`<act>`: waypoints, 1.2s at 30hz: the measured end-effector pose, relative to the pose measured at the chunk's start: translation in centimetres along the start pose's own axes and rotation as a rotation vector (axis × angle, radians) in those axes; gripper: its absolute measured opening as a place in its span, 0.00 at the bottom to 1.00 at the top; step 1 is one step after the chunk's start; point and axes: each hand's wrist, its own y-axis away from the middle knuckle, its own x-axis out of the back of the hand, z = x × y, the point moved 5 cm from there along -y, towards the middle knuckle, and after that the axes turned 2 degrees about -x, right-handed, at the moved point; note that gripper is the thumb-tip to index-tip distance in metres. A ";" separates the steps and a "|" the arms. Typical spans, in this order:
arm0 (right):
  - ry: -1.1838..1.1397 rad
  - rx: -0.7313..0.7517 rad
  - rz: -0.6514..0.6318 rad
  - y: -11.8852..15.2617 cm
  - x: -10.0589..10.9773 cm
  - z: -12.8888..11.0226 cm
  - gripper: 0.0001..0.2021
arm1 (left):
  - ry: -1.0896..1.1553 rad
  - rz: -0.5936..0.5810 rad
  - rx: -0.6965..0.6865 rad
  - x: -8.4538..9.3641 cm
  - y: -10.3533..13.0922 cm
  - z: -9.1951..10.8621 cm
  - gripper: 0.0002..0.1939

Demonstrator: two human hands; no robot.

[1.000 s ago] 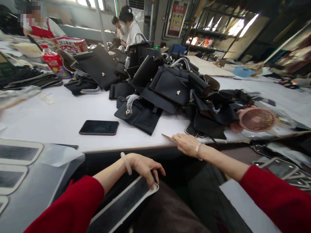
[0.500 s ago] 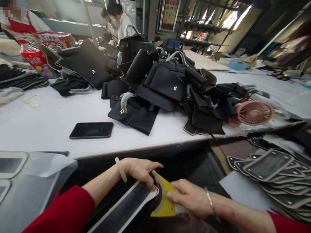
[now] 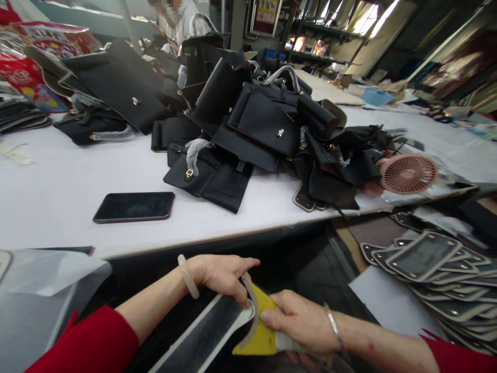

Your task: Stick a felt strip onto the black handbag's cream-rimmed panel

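In my left hand (image 3: 225, 280) is the end of a long dark panel with a pale border (image 3: 205, 331), gripped between thumb and fingers while the index finger points outward. My right hand (image 3: 297, 318) is closed around a yellow scraper-like plate (image 3: 259, 326) with a curved inner edge, its thumb lying flat on top. The plate's curved edge meets the rounded end of the panel. Both hands are in front of the table's near edge, low in view. The panel's lower end runs out of the picture.
Black leather bags (image 3: 267, 119) lie heaped on the white table (image 3: 70, 166), beside a phone (image 3: 134, 207) and a pink fan (image 3: 407, 174). Pale-edged dark panels (image 3: 427, 259) are stacked at right. Plastic sheeting (image 3: 50, 280) covers the left corner. A person (image 3: 190, 20) is at the back.
The view has shifted slightly, so the table things appear further left and higher. The yellow plate sits a little lower and further left at the panel's end. Both hands keep their holds.
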 end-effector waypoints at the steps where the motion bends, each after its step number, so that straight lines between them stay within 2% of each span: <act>1: -0.014 -0.011 -0.001 0.0 -0.2 0.0 0.17 | 0.002 0.000 -0.001 0.1 0.1 0.1 0.55; 9: -0.030 -0.072 0.091 -0.7 -1.0 0.7 0.21 | -0.063 0.023 -0.010 0.6 0.5 0.3 0.53; 15: -0.067 -0.009 0.167 -1.1 -1.7 0.1 0.30 | -0.027 0.034 -0.016 0.7 0.6 0.0 0.54; 19: -0.107 0.010 0.200 -1.3 -2.5 -0.2 0.33 | 0.076 0.020 -0.025 0.4 0.4 -0.6 0.56; 22: -0.120 0.044 0.217 -1.7 -2.9 -0.4 0.34 | 0.173 0.032 -0.086 0.1 -0.1 -1.2 0.58; 25: -0.137 0.066 0.210 -2.4 -3.4 -0.5 0.37 | 0.366 0.041 -0.160 0.0 0.0 -1.5 0.58; 27: -0.153 0.084 0.205 -2.9 -3.9 -0.4 0.39 | 0.476 0.070 -0.212 0.1 0.7 -1.4 0.54; 30: -0.182 0.122 0.235 -3.8 -4.8 0.1 0.41 | 0.538 0.171 -0.256 0.2 3.0 -1.5 0.42; 32: -0.206 0.127 0.281 -4.5 -5.5 0.6 0.41 | 0.533 0.264 -0.241 -0.1 4.9 -2.1 0.36; 36: -0.233 0.099 0.329 -6.5 -7.2 1.5 0.43 | 0.441 0.446 -0.136 -1.4 7.8 -3.5 0.30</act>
